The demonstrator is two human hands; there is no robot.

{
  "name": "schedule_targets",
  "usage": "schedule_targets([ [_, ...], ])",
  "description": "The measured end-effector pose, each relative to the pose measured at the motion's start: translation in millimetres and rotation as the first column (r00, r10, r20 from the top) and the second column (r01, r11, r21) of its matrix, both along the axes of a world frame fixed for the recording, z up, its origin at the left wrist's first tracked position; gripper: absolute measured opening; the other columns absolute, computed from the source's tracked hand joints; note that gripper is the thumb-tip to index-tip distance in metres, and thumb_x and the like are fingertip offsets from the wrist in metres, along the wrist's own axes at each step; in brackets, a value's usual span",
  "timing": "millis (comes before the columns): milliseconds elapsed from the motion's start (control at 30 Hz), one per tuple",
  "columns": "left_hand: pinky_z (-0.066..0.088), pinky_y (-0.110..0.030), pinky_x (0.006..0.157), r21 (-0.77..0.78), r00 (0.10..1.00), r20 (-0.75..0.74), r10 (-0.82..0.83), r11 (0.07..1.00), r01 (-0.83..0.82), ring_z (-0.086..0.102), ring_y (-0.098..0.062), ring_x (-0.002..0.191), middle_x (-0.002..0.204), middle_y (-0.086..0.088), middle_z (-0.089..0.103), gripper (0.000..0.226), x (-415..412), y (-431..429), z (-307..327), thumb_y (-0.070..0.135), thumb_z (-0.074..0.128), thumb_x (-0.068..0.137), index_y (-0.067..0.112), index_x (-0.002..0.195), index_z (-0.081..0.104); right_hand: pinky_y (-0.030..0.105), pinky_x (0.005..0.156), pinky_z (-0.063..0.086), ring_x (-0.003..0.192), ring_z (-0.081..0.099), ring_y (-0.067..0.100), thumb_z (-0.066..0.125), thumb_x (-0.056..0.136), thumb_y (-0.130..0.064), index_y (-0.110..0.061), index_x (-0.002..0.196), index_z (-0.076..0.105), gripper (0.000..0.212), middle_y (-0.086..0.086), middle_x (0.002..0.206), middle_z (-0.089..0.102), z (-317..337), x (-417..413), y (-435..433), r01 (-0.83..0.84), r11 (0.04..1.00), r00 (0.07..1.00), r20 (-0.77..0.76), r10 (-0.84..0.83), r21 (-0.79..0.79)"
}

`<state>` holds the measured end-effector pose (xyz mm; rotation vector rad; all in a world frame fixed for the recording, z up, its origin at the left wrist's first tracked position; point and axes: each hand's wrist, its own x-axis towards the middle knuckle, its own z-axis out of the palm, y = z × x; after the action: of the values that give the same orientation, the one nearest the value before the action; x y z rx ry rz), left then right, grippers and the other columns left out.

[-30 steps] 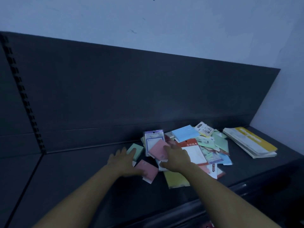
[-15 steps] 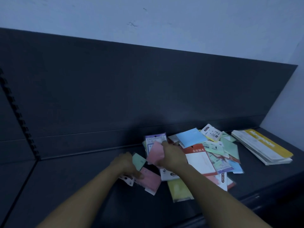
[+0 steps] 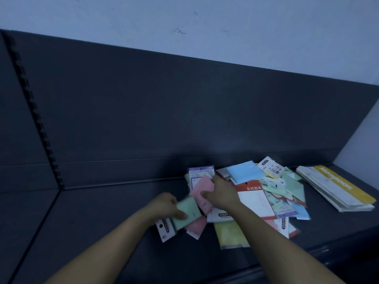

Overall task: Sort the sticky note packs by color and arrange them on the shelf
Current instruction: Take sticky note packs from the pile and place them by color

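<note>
Done: your left hand grips a green pack; right hand pinches a pink pack.
Left: the mixed pile on the shelf looks unsorted.

Dim, bluish light throughout; motion blur smears both hands, and wide-angle distortion bends the edges.

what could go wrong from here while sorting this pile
The left grip pinches the green pack at one end; it might slip. The right forearm passes by the yellow pack near the shelf front edge and might sweep it off. In this dim light, green and blue packs may get mixed.
</note>
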<state>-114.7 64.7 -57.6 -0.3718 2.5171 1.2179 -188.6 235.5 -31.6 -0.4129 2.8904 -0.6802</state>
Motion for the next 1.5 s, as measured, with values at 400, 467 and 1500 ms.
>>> schedule_targets([
  [400, 0.054, -0.03, 0.081, -0.051, 0.993, 0.024, 0.114, 0.992, -0.113, 0.064, -0.018, 0.095, 0.103, -0.002, 0.066, 0.044, 25.3, 22.2, -6.1, 0.021, 0.083, 0.067, 0.015, 0.105, 0.063, 0.035, 0.094, 0.046, 0.12, 0.052, 0.027, 0.052, 0.093, -0.022, -0.017, 0.147, 0.033, 0.057, 0.009, 0.138, 0.051, 1.7, 19.5, -6.7, -0.091, 0.988, 0.993, 0.07, 0.1, -0.126],
  [467, 0.055, -0.028, 0.071, 0.051, 0.976, -0.037, 0.215, 0.976, -0.213, 0.066, -0.018, 0.083, 0.09, -0.002, 0.068, 0.032, 34.2, 12.2, -2.0, 0.014, 0.083, 0.067, 0.017, 0.092, 0.064, 0.032, 0.088, 0.046, 0.113, 0.056, 0.027, 0.052, 0.092, -0.021, -0.016, 0.141, 0.039, 0.051, 0.009, 0.129, 0.056, 4.3, 22.0, -11.4, -0.069, 0.97, 0.993, 0.075, 0.089, -0.232],
  [1500, 0.052, -0.029, 0.066, 0.503, 0.227, -0.273, 0.935, 0.34, -0.795, 0.066, -0.022, 0.089, 0.103, -0.008, 0.069, 0.034, 394.4, -274.7, 30.0, 0.009, 0.073, 0.082, 0.009, 0.113, 0.062, 0.035, 0.062, 0.056, 0.086, 0.067, 0.016, 0.053, 0.087, -0.004, -0.03, 0.088, 0.054, 0.027, -0.006, 0.097, 0.066, 18.8, 296.1, -357.6, -0.431, 0.614, 0.788, 0.056, 0.613, -0.661],
])
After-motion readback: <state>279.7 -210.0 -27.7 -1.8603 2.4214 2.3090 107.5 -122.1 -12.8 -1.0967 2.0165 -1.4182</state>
